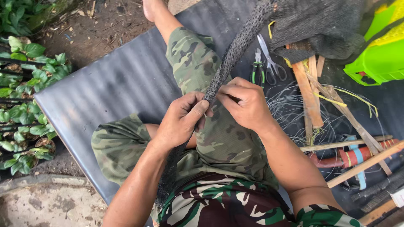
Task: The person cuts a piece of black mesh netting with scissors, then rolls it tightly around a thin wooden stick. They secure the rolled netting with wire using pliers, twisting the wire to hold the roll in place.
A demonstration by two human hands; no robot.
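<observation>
Outdoors, bare soil and small potted green seedlings (25, 105) lie at the far left, and a grey corrugated metal sheet (122, 84) serves as the seat for a person in camouflage shorts. Across the lap runs a long rolled strip of black shade netting (235, 48), stretching from a heap of the same mesh at the far right down past the near thigh. The left hand (179, 122) is wrapped around the roll, thumb pressed on top; the right hand (244, 103) pinches it just beside, fingertips closed on the mesh. The strip looks light, soft and limp — it should sag wherever unsupported, and its open weave likely snags rather than slips, so two close grips on the rolled part seem the sound hold. Green-handled pliers (257, 69), grey scissors (271, 63), loose thin wire (290, 105) and wooden slats (309, 94) lie to the right.
</observation>
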